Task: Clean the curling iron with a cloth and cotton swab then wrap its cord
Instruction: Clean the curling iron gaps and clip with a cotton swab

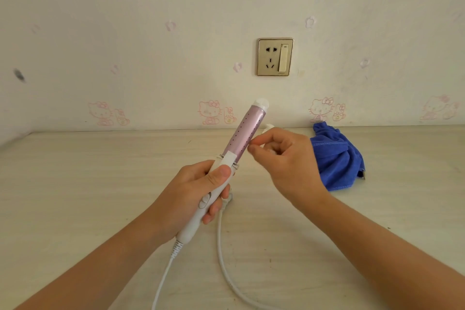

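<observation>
Left hand (193, 191) grips the curling iron (247, 131) by its handle, right hand (284, 158) pinches a cotton swab (268, 126) against the pink barrel.

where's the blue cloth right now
The blue cloth lies crumpled on the table at the right of the head view, just beyond the right hand and near the wall.

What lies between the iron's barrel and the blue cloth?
The right hand, pinching a white swab beside the iron, as the head view shows.
</observation>
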{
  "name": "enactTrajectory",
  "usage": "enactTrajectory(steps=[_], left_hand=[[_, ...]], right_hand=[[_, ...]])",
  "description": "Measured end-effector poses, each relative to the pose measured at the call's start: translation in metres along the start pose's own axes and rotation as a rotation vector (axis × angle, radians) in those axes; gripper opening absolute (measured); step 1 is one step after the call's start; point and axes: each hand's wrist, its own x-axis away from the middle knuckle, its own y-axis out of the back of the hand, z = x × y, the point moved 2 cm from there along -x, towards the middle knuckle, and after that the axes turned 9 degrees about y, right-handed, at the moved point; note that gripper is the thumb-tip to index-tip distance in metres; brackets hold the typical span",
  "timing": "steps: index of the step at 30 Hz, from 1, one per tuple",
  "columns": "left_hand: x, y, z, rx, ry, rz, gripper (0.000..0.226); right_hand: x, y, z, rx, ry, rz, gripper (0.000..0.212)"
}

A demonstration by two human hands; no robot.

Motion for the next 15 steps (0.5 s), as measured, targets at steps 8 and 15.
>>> enactTrajectory(steps=[8,15], left_hand=[[0.003,0.001,0.004,0.047,0.042,-0.032,0.053],[0.007,0.005,0.012,-0.014,0.048,0.016,0.069]], right_hand=[[0.012,-0.015,-0.002,-0.068,-0.059,0.137,0.017],[-0.012,0.013,-0.005,0.019,-0.044,-0.107,0.016]])
